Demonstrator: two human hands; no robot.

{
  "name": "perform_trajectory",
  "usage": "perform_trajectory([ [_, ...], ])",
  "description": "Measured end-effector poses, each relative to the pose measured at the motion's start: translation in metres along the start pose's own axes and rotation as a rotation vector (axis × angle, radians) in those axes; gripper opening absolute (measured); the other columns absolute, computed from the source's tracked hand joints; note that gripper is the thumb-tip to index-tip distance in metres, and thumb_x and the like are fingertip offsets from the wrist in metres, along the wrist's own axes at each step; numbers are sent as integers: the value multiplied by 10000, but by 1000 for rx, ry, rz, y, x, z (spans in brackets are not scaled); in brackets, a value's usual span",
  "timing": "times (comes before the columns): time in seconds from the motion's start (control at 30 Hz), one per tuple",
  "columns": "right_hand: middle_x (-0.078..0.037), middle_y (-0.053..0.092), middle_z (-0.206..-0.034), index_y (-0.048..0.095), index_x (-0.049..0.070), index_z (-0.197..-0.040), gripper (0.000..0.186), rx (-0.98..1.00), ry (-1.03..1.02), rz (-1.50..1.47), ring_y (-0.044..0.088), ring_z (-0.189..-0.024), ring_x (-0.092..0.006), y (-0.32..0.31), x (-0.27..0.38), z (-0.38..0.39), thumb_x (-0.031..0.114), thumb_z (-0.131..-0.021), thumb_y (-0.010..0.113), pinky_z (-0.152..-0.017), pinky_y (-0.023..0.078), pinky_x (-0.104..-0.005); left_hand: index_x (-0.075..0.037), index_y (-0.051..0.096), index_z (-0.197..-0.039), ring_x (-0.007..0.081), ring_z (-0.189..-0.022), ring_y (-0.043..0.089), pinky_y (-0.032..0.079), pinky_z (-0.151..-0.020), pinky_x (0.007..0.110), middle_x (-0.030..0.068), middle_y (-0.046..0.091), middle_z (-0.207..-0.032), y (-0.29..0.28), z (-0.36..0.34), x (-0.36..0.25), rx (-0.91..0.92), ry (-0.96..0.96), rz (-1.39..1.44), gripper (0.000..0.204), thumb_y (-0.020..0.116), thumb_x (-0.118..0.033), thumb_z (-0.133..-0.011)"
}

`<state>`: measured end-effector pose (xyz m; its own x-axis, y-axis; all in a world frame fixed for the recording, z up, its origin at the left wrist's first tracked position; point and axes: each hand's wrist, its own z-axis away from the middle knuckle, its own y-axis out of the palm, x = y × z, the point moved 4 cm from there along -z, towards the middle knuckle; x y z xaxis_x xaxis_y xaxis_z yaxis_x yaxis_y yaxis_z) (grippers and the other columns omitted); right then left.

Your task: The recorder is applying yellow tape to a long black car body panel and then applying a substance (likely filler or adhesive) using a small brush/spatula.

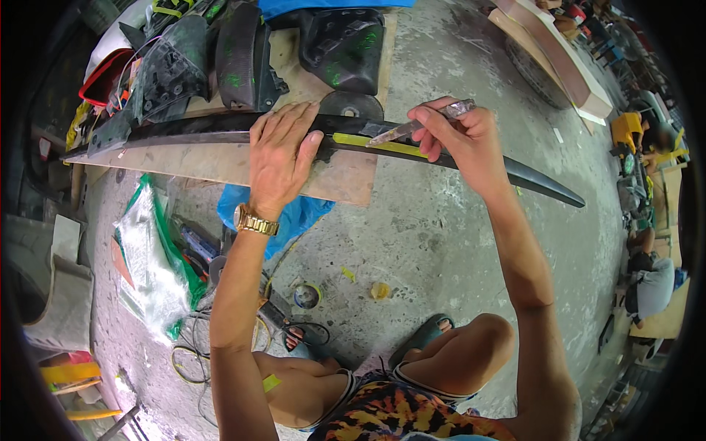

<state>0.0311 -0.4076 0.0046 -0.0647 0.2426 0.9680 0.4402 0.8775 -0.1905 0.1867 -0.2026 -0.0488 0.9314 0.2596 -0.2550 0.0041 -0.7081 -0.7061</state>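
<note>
A long, curved black strip lies across a sheet of plywood, its right end reaching past the board's edge. My left hand rests flat on the strip, fingers stretched out and the thumb apart. Yellow tape runs along the strip to the right of that hand. In my right hand is a slim, stained, pointed tool like a utility knife, pinched between the fingers. It slants down to the left, with its tip at the tape. I cannot tell whether the tip touches.
The plywood also bears dark moulded panels behind the strip. On the concrete floor are a clear and green plastic bag, blue sheeting, a tape roll and cables. Other people sit far right.
</note>
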Motion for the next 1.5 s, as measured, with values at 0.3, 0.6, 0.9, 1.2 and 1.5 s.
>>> perform_trajectory([
  [0.3,-77,701,-789,731,-44,-1013,224,2,-14,-45,637,-629,-94,9,-1,-5,162,-1010,643,-536,513,-234,-25,639,-1310,277,-1241,561,329,-1096,428,135,655,-1285,1,1,2,5,-1,-13,447,494,-339,-1028],
  [0.6,-81,699,-791,728,-43,-1015,193,-8,-19,-22,640,-631,-101,2,2,2,132,-1002,647,-543,510,-238,-24,640,-1311,273,-1247,560,328,-1100,430,131,656,-1292,1,1,3,12,-5,-7,448,491,-337,-1027],
  [0.9,-77,698,-789,731,-37,-1016,194,-36,-27,-6,639,-622,-100,-10,0,6,136,-1004,645,-541,504,-233,-20,642,-1304,275,-1244,560,331,-1095,427,131,657,-1285,1,1,2,3,2,2,437,494,-321,-1023],
  [1.2,-73,695,-785,722,-44,-1015,233,25,1,-79,634,-631,-89,10,4,-4,184,-976,693,-537,503,-232,-22,640,-1306,281,-1248,561,329,-1099,430,136,654,-1293,0,0,1,7,-4,-5,437,492,-322,-1025],
  [1.5,-69,703,-809,732,-37,-1054,201,-13,-42,74,637,-657,-97,7,11,14,141,-997,660,-560,497,-227,-32,637,-1330,298,-1284,551,315,-1129,440,140,642,-1337,0,1,2,39,-30,-5,464,421,-329,-1047],
])
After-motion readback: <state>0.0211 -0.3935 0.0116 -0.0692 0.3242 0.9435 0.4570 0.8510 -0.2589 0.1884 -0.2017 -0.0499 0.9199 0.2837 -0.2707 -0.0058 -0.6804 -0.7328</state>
